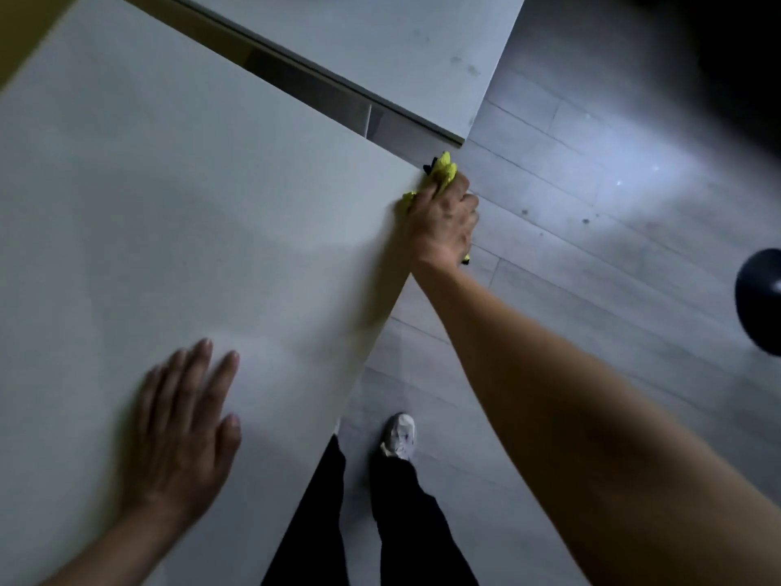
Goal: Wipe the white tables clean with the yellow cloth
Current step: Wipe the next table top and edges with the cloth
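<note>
Right hand (443, 222) clenched round a crumpled bright yellow cloth (444, 171), knuckles up, at the far right corner of the near white flat-topped table (169, 196). Cloth bunched under the palm and fingers, most of it hidden; one tuft poking out beyond the fingertips past the table's corner, a smaller scrap showing at the thumb side on the tabletop, and a sliver visible below the wrist over the right edge. Hand straddling that right edge, partly above the grey plank floor (591, 230). Left hand (186, 420) released and flat, fingers straight and slightly spread, palm down on the tabletop near the near right edge, well apart from the cloth. Second white table (380, 44) beyond a narrow dark gap, with faint smudges near its right edge. White sneaker (399, 435) and black trousers on the floor beside the table's right edge.
</note>
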### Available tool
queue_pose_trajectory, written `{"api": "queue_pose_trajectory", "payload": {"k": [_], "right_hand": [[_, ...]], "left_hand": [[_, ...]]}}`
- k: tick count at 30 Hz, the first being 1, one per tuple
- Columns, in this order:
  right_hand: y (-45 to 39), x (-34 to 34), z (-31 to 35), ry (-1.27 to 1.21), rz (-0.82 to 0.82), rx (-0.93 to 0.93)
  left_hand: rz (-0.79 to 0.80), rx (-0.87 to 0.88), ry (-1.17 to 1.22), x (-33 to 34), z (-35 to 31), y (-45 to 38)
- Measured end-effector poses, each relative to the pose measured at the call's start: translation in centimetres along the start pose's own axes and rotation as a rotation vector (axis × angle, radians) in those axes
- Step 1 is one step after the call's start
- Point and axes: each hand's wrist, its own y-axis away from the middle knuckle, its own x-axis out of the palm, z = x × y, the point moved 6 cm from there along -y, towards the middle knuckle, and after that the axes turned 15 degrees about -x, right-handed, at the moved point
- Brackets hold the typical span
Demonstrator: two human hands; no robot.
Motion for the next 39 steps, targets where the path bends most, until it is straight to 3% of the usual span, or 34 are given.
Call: {"api": "queue_pose_trajectory", "payload": {"k": [9,18,22,31,35,39], "right_hand": [[3.5,0.3,-0.1,-0.077,-0.020,0.100],[27.4,2.8,-0.7,-0.154,0.087,0.116],[23.7,2.8,-0.3,-0.110,0.071,0.134],[1.4,1.0,-0.2,-0.071,-0.039,0.130],[2.3,0.9,0.0,-0.030,-0.062,0.109],[10.8,1.6,-0.4,-0.130,-0.012,0.121]], "left_hand": [[-0.016,-0.021,-0.008,0.2,0.9,1.6],[-0.018,-0.003,-0.055,0.4,1.0,1.4],[-0.023,-0.009,-0.052,0.4,1.0,1.2],[-0.057,0.006,-0.040,0.3,1.0,1.1],[-0.063,0.004,-0.031,0.2,1.0,1.1],[-0.065,-0.001,-0.029,0.2,1.0,1.2]]}}
